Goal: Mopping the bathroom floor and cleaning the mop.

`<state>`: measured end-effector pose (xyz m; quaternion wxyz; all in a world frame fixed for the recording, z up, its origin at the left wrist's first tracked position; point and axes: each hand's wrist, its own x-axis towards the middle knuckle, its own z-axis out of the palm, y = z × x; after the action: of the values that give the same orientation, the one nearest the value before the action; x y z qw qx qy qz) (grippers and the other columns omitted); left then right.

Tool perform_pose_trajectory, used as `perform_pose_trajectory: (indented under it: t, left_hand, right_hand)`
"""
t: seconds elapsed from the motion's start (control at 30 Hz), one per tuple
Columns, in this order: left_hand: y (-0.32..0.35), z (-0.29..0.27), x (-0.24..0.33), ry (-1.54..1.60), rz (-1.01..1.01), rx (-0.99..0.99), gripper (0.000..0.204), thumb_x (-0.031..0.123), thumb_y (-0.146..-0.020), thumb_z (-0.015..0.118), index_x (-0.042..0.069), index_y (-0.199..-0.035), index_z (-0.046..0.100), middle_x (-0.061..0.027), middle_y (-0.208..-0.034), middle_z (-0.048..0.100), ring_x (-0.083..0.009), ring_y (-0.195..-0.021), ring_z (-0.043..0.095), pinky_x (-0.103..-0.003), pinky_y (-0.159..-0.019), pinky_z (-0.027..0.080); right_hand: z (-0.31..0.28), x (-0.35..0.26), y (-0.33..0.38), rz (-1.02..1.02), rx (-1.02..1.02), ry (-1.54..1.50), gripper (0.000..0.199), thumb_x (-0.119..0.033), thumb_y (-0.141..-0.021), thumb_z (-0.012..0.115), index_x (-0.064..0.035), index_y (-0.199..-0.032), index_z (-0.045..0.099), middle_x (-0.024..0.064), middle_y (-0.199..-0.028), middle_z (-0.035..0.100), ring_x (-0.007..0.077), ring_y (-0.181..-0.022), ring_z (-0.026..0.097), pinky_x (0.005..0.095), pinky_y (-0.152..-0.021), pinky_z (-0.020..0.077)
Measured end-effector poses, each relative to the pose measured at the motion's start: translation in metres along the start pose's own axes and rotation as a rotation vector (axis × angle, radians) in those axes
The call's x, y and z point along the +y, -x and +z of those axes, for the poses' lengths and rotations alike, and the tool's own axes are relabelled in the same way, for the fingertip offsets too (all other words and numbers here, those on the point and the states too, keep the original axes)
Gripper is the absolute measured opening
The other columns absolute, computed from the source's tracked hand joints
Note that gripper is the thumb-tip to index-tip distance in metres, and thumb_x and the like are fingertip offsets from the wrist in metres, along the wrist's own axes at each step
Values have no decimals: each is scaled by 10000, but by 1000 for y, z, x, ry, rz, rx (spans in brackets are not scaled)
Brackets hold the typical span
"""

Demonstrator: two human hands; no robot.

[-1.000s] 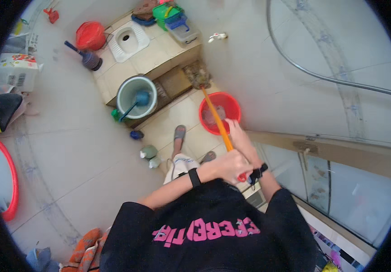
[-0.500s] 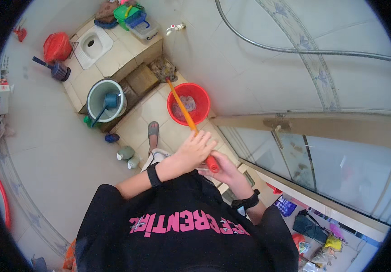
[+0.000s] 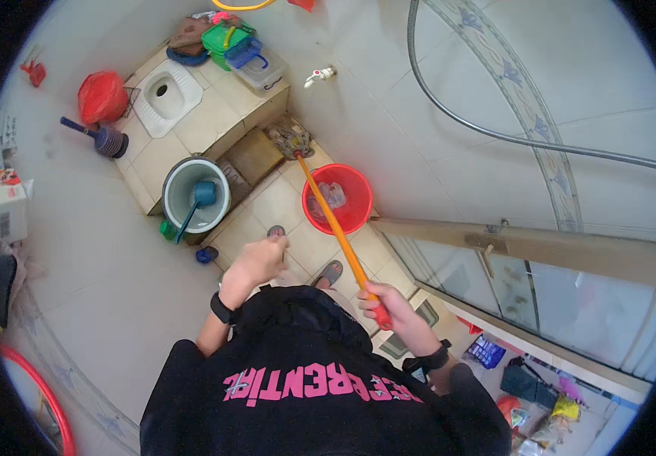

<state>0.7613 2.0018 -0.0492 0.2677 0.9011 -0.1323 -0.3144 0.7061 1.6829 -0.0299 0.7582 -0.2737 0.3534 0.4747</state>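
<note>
A mop with an orange handle (image 3: 335, 226) runs slantwise across the floor. Its grey stringy head (image 3: 290, 137) rests in the corner by the raised step. My right hand (image 3: 390, 305) is wrapped round the red end of the handle, close to my body. Off the handle, my left hand (image 3: 262, 261) hangs in the air to the left, above my foot; motion smears its fingers. A red bucket (image 3: 360, 199) with clear plastic inside stands under the handle. The white bucket (image 3: 223, 209), holding a blue dipper (image 3: 204, 193), stands left of it by the step.
A squat toilet (image 3: 165, 100) is set in the tiled platform. Beside it are a red bag (image 3: 102, 97), a toilet brush (image 3: 106, 140) and a green basket (image 3: 225, 38). A tap (image 3: 320, 75) and a metal hose (image 3: 471, 124) are on the wall. A glass door (image 3: 571, 292) stands at right.
My left hand has let go of the mop handle and moved left. My right hand keeps the handle's end. The view has shifted, and both feet now show.
</note>
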Motion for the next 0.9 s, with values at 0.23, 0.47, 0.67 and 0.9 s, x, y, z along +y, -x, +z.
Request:
perform_pose_trajectory:
  t: [0.23, 0.47, 0.67, 0.9]
  left_hand:
    - [-32, -10, -33, -136, 37, 122, 366, 322, -838, 653, 14, -1022, 579, -223, -847, 662, -389, -841, 652, -475, -759, 513]
    - [-46, -10, -49, -140, 51, 66, 353, 325, -837, 646, 20, -1005, 588, -160, -995, 651, -358, -915, 649, -469, -793, 507]
    - [-47, -8, -68, -141, 79, 140, 541, 489, -837, 616, 18, -1100, 586, -215, -905, 665, -387, -865, 646, -472, -757, 514]
    - [-40, -7, -72, -66, -61, 147, 366, 334, -838, 654, 15, -1007, 600, -168, -958, 663, -342, -905, 656, -443, -771, 528]
  right_hand:
    - [16, 21, 40, -39, 467, 847, 637, -237, -968, 527, -176, -1519, 213, -1, -812, 506, 60, -493, 441, 211, -399, 368]
    - [8, 62, 12, -154, 524, 752, 664, -169, -933, 583, -187, -1511, 257, -44, -579, 458, 68, -418, 405, 234, -365, 333]
    - [-13, 84, -16, -312, 672, 860, 604, -92, -892, 637, -173, -1447, 414, -34, -652, 560, 41, -423, 409, 234, -394, 349]
    - [-35, 28, -18, -185, 584, 796, 649, -96, -898, 604, -87, -1479, 316, -42, -552, 448, 55, -348, 382, 226, -308, 299]
